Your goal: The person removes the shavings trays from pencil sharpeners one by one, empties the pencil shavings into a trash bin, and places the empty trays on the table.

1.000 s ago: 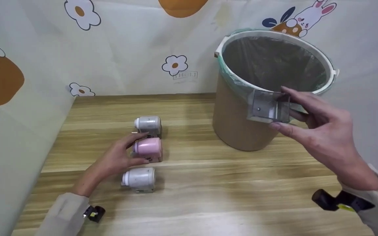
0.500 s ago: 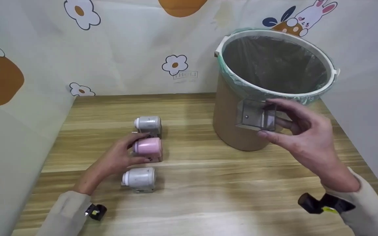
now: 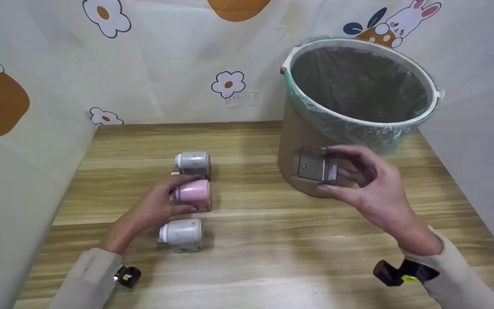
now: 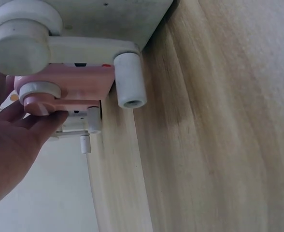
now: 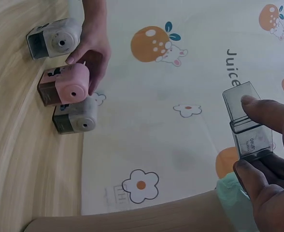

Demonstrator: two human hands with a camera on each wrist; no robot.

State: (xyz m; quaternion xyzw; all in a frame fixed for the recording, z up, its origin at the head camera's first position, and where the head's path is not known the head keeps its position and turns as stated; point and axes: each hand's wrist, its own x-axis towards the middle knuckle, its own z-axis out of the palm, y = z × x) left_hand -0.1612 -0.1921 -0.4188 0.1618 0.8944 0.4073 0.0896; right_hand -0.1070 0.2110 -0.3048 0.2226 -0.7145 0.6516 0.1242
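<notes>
My left hand (image 3: 155,204) grips a pink crank pencil sharpener (image 3: 195,192), fingers and thumb on opposite sides. In the left wrist view, its crank handle (image 4: 69,104) points toward the palm side. Two grey-white pencil sharpeners (image 3: 194,161) (image 3: 182,234) flank the pink one in a row on the table. My right hand (image 3: 371,189) pinches a clear, smoky plastic shavings drawer (image 3: 311,166) between thumb and fingers, held in the air in front of the bin. In the right wrist view, small printing shows on the drawer (image 5: 241,108). Part of the left hand's grip is hidden behind the pink sharpener.
A tall brown bin (image 3: 290,133) with a white rim and a green plastic liner (image 3: 358,133) stands at the back right. The wood-grain table (image 3: 247,257) meets a cloth backdrop (image 3: 165,64) printed with flowers and rabbits on three sides.
My right hand has moved left and toward me with the drawer, away from the bin's rim. The left hand and the three sharpeners have stayed nearly in place.
</notes>
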